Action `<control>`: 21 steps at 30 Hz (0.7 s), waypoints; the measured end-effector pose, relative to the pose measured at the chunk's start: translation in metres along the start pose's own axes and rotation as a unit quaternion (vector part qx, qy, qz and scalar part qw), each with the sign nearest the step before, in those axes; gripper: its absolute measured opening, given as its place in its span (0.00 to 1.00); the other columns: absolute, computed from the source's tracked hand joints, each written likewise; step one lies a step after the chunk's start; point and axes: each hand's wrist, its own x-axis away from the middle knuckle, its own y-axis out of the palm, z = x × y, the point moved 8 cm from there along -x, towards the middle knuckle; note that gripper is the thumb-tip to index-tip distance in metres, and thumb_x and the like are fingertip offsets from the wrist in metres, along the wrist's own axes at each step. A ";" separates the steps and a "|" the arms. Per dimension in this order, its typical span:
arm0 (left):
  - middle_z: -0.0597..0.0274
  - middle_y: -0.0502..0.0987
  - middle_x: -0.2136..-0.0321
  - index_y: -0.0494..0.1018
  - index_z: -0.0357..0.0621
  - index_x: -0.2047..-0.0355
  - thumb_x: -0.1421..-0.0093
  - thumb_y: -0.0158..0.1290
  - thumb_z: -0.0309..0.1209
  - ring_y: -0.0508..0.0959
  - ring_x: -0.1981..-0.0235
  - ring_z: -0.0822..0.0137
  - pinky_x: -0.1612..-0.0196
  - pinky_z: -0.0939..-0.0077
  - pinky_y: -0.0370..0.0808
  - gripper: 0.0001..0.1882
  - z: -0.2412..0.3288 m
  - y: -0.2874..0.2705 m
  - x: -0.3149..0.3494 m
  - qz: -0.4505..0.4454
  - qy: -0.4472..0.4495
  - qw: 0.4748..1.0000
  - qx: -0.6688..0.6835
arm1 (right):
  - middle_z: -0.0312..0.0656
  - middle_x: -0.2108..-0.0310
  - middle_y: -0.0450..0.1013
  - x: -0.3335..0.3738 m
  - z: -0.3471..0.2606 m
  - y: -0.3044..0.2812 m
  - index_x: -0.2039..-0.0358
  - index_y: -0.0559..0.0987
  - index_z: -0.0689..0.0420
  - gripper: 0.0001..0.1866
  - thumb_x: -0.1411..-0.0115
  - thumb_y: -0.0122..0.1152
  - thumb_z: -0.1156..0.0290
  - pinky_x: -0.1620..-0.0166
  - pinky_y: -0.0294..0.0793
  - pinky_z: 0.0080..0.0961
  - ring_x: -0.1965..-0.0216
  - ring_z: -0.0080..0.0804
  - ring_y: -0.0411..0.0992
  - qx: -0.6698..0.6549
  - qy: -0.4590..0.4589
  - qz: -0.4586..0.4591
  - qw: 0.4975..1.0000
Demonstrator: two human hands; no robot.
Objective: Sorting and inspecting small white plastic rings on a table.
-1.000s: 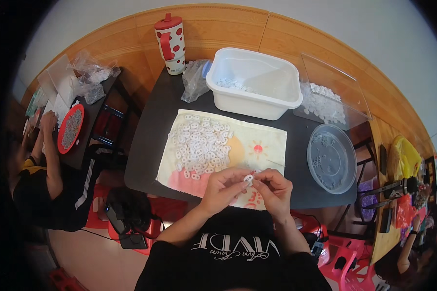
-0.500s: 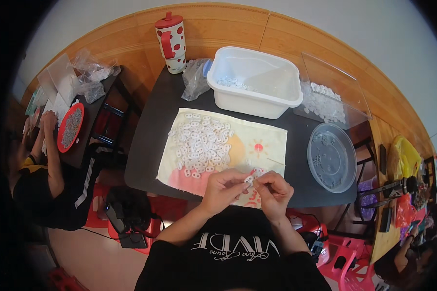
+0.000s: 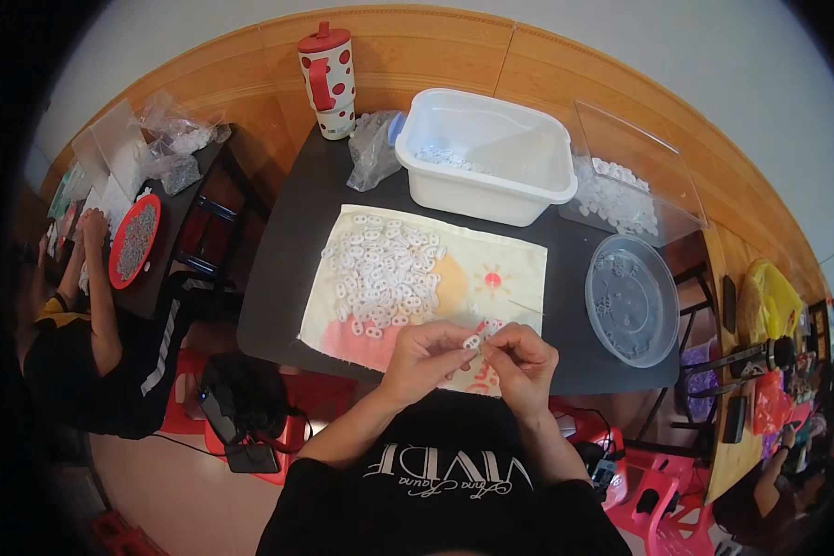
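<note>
Between the thumb and finger of my left hand (image 3: 424, 361) is a small white two-holed piece (image 3: 473, 342), held over the front edge of a printed cream cloth (image 3: 505, 250). My right hand (image 3: 526, 366) meets it from the other side, thumb and fingers pinched together; what they grip is too small to make out. Many similar white two-holed pieces (image 3: 389, 273) lie heaped on the left half of the cloth. A few more white pieces (image 3: 493, 326) show just beyond my fingertips. A thin stick-like item (image 3: 526, 307) rests near the cloth's right edge.
Behind the cloth stands a white tub (image 3: 491, 199) with small pieces inside. Right of it are a clear box (image 3: 621, 199) of white pieces and a round clear tray (image 3: 632, 301). A spotted tumbler (image 3: 332, 83) and plastic bag (image 3: 373, 153) stand left. A person (image 3: 93, 343) works farther left.
Both hands stay close together in nearly the same place. The white two-holed piece has shifted very slightly in my left fingers.
</note>
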 end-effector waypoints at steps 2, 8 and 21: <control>0.64 0.79 0.75 0.79 0.35 0.58 0.40 0.57 0.17 0.74 0.79 0.81 0.78 0.88 0.69 0.09 0.000 -0.002 0.000 -0.009 -0.008 1.000 0.001 | 0.34 0.72 0.74 -0.002 0.008 -0.001 0.66 0.78 0.63 0.08 0.44 0.61 0.89 0.66 0.68 0.14 0.70 0.17 0.70 -0.027 0.051 -0.019 0.998; 0.65 0.78 0.74 0.78 0.34 0.58 0.40 0.55 0.17 0.74 0.77 0.81 0.76 0.86 0.68 0.10 0.003 -0.004 0.001 -0.070 -0.012 0.997 -0.027 | 0.35 0.68 0.74 -0.006 0.012 0.007 0.55 0.77 0.63 0.14 0.43 0.61 0.88 0.62 0.69 0.14 0.64 0.18 0.71 0.023 0.081 -0.155 0.984; 0.61 0.73 0.72 0.62 0.41 0.44 0.42 0.54 0.13 0.74 0.73 0.74 0.70 0.80 0.72 0.27 0.011 -0.003 -0.001 -0.134 0.017 0.954 -0.268 | 0.39 0.66 0.76 -0.003 0.013 0.014 0.57 0.77 0.62 0.14 0.43 0.61 0.89 0.67 0.72 0.15 0.65 0.19 0.73 0.121 0.031 -0.170 0.977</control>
